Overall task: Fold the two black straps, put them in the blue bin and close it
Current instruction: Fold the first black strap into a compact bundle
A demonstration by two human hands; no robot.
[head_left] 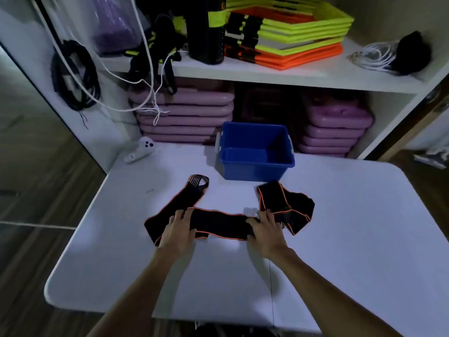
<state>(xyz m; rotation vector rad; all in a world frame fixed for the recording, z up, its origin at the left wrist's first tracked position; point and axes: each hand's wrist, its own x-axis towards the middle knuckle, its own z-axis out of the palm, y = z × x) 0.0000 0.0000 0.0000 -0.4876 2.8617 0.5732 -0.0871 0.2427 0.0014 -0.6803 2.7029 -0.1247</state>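
While both hands grip strap — white table | shelves behind

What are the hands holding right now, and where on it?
Both hold one black strap lying on the table: the left hand grips its folded left part, the right hand its right end.

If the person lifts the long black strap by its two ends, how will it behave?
The strap will probably sag in the middle, since it already lies bent and creased on the table. It looks thin, so likely light. Both hands grip it easily; it seems not slippery.
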